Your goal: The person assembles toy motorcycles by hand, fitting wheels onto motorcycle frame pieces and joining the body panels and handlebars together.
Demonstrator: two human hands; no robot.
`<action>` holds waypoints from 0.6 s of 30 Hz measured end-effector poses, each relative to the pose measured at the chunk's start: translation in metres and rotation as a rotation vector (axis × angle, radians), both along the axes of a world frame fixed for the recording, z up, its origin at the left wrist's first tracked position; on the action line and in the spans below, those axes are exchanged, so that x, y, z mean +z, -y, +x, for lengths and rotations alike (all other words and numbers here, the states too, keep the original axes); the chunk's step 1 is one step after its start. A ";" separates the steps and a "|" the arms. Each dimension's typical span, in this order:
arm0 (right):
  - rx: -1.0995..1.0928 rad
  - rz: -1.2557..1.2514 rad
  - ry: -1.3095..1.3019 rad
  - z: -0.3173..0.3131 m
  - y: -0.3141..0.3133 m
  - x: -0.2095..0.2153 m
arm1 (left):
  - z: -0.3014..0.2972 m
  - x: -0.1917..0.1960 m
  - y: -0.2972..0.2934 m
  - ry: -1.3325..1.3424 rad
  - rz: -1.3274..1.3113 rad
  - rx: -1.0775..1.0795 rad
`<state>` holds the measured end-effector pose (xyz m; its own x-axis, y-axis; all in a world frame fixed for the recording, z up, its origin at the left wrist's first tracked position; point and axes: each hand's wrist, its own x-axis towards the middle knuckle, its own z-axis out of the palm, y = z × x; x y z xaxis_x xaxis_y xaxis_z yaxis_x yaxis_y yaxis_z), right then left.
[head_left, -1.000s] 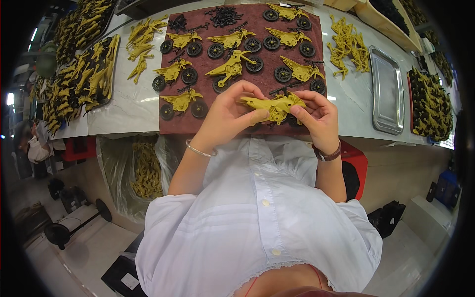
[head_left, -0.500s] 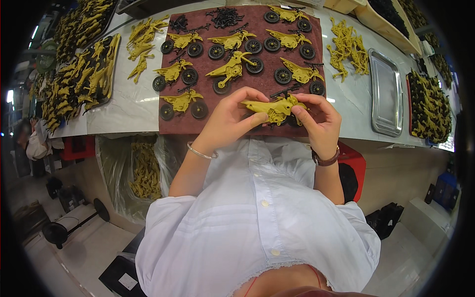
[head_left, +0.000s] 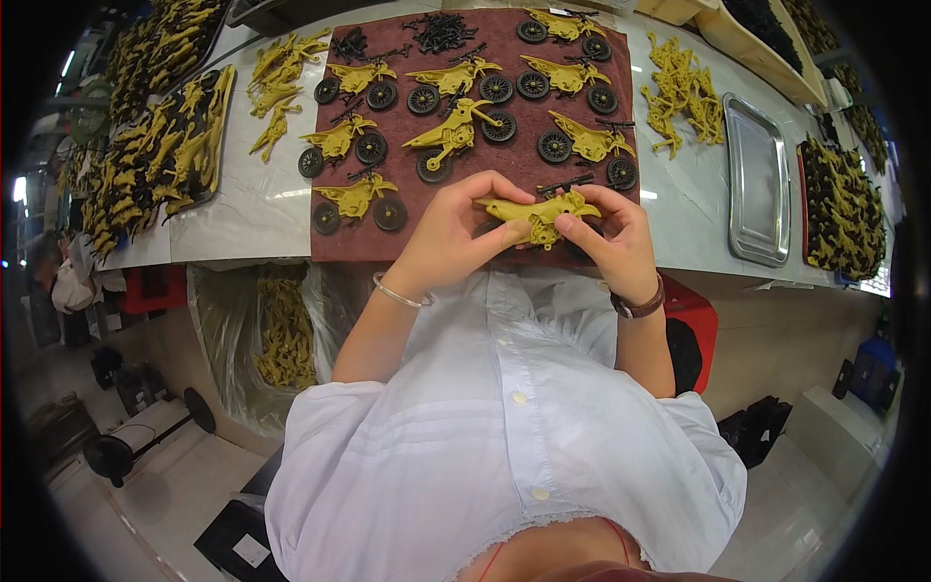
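Both my hands hold a yellow toy motorcycle body [head_left: 535, 214] over the near edge of a dark red cloth [head_left: 388, 250]. My left hand [head_left: 468, 221] pinches its tail end between thumb and fingers. Closed on the front end is my right hand [head_left: 618, 233], its thumb pressed to the yellow plastic. A small black part [head_left: 565, 184] shows just beyond the body; whether it is joined to it I cannot tell. Dark wheels are partly hidden behind my fingers. Nearest on the cloth is a toy motorcycle [head_left: 449, 141] with its yellow fork tilted.
Several toy motorcycles with black wheels lie in columns on the cloth, with black handlebars [head_left: 441, 34] heaped behind. Yellow parts lie in piles left [head_left: 281, 82] and right [head_left: 684, 92]. A metal tray [head_left: 756, 184] is at the right; filled trays [head_left: 160, 145] stand at the left.
My right hand has moved slightly left and inward along the toy body, and its fingers now cover the front end differently. The left hand has barely moved.
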<state>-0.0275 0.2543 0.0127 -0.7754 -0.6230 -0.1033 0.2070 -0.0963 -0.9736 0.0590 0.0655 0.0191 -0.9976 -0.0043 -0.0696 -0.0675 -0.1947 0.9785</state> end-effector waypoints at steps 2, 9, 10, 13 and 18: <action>0.014 0.006 0.040 -0.002 0.000 -0.002 | -0.003 0.001 -0.005 -0.024 -0.012 0.028; -0.280 -0.350 0.389 0.005 0.014 -0.005 | -0.003 -0.006 -0.024 0.106 0.347 0.199; -0.289 -0.377 0.399 0.008 0.016 -0.006 | -0.003 -0.008 -0.028 0.106 0.347 0.200; -0.252 -0.407 0.384 0.012 0.015 -0.009 | -0.002 -0.013 -0.034 0.057 0.268 0.331; -0.136 -0.325 0.292 0.011 0.007 -0.008 | 0.003 -0.013 -0.033 -0.004 0.145 0.343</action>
<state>-0.0162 0.2472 0.0046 -0.8199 -0.5537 -0.1456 0.4325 -0.4324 -0.7912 0.0617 0.0982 0.0063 -0.9399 -0.3291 -0.0904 0.0295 -0.3423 0.9391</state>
